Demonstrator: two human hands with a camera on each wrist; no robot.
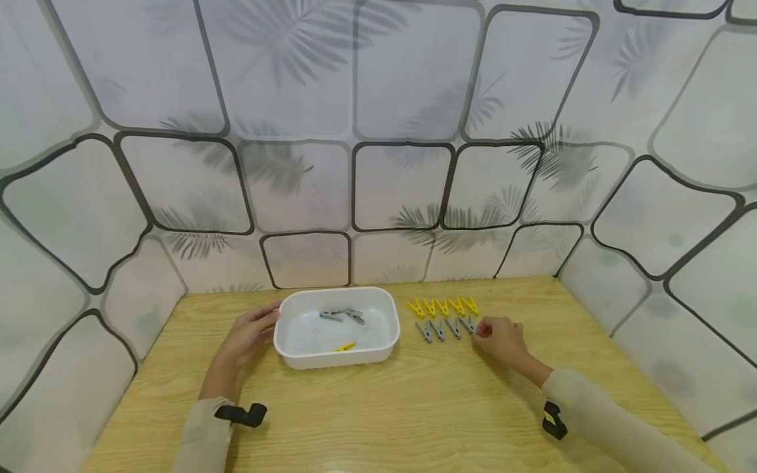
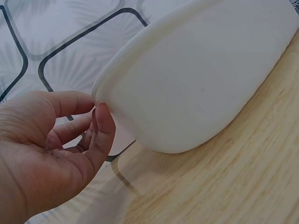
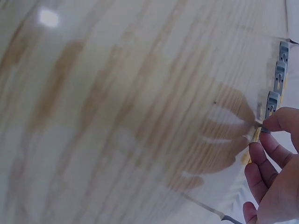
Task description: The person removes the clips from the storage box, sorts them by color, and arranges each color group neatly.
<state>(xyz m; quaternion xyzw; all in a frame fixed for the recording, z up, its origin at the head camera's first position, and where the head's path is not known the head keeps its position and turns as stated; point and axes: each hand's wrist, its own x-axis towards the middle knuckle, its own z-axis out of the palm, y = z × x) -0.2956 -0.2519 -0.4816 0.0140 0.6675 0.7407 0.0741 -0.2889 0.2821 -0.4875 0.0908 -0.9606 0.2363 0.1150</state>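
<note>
Here's the right hand (image 1: 501, 338), its grip pinching the rightmost grey clip (image 1: 470, 326) on the worktop (image 1: 378, 414); yellow clips (image 1: 444, 311) are lying just behind! And the left hand's (image 1: 248, 333) grip is pinching the white tub (image 1: 337, 359) by its rim, loose grey clips (image 1: 355, 317) resting inside.

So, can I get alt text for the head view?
A right hand pinches the rightmost of four gray clothespins, lined up in front of five yellow ones; the left hand holds a white tub with more clothespins inside.
</note>
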